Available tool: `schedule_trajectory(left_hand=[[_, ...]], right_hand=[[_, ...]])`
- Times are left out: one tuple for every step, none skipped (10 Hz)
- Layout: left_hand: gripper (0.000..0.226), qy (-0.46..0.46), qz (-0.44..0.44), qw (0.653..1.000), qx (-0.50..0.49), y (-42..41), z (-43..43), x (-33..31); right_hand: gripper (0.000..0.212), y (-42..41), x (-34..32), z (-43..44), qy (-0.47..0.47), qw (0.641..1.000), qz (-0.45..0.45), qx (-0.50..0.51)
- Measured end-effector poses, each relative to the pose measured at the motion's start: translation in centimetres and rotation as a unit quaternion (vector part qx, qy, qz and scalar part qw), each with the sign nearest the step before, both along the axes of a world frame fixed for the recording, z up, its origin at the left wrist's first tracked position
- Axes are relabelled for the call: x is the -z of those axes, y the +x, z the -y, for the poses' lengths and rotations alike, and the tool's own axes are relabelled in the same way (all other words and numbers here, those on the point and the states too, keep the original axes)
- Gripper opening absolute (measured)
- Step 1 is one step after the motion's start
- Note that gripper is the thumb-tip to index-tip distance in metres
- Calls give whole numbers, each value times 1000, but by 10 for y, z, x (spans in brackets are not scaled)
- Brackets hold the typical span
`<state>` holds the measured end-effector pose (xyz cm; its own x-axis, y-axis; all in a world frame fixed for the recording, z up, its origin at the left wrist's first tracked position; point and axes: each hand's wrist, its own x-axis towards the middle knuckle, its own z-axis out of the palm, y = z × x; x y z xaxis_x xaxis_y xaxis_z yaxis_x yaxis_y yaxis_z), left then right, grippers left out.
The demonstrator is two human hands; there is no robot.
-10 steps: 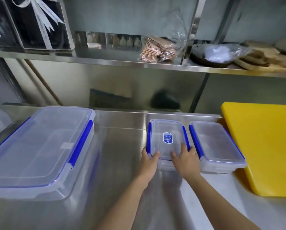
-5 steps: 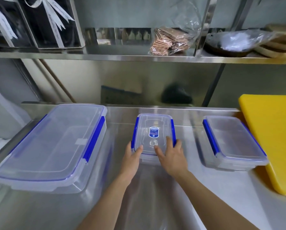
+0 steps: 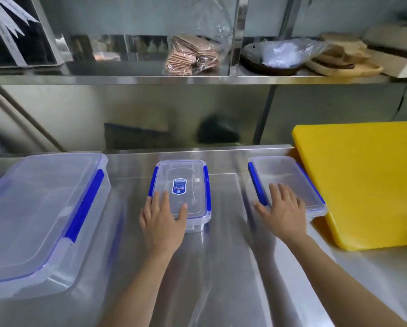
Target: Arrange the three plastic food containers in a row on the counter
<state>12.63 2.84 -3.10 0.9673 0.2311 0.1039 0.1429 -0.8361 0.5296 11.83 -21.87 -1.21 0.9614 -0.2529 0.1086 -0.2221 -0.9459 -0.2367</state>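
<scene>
Head view. Steel worktop [image 3: 221,267], three lidded containers abreast: large container [image 3: 39,215] at left, labelled container [image 3: 181,185] mid, plain container [image 3: 285,178] right, just beside a yellow board [image 3: 363,180]. Left hand [image 3: 162,220] flat on the labelled lid, right hand [image 3: 285,211] flat on the plain lid; each grip spread, clasping nothing, likely pressing to nudge spacing even.
</scene>
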Motion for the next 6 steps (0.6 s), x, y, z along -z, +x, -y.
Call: schedule_trajectory(left_hand=[[63,41,-4,999,3,0,-3,3],[64,53,-15,998,4,-1,2,1],[64,63,-15,998,2,-2,3,1],[64,67,-15,998,-3,-4,5,0],[64,87,-24,996,2,-3,5,-1],[68,103,-42,994,19,-3,3,-6]], right_hand=[[73,-5,12,9,-32,999,-9,-10],[81,-4,16,14,-46,999,8,-8],[72,-4,18,14,-51,999,-1,-12],[65,-4,17,17,-43,999,-19,-13],[68,-3,17,17,-42,998,-41,-22],[69,-1,7,18,-30,998,-56,-22]])
